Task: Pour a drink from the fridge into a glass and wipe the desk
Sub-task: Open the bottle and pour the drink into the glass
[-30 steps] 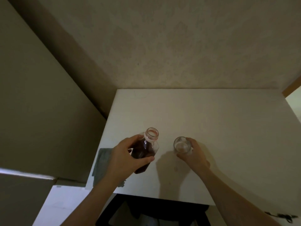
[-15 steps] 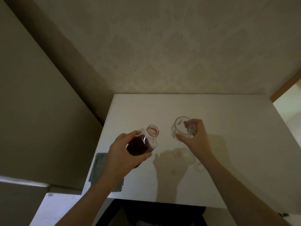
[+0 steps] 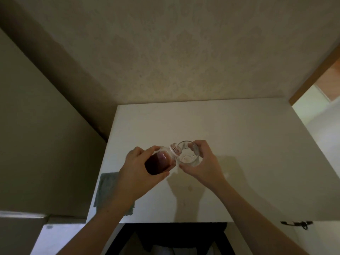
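Head view. We see both hands raised over the white surface (image 3: 239, 137), meeting near its middle. The left hand (image 3: 137, 173) is wrapped round the body of the bottle (image 3: 161, 161), which holds a dark red drink and is tipped to the right, so that its open neck reaches the rim of the glass (image 3: 188, 156). The right hand (image 3: 204, 162) is curled about the glass, which leans left toward the bottle; we judge that each vessel is tilted to shorten the drop and keep the drink off the surface. No stream can be made out, and the glass looks empty. A grey cloth (image 3: 106, 190) lies at the near left edge of the surface, partly under the left forearm, ready for wiping. Compared with half a second earlier, bottle and glass, then apart, now touch at neck and rim, and the bottle is tipped further.
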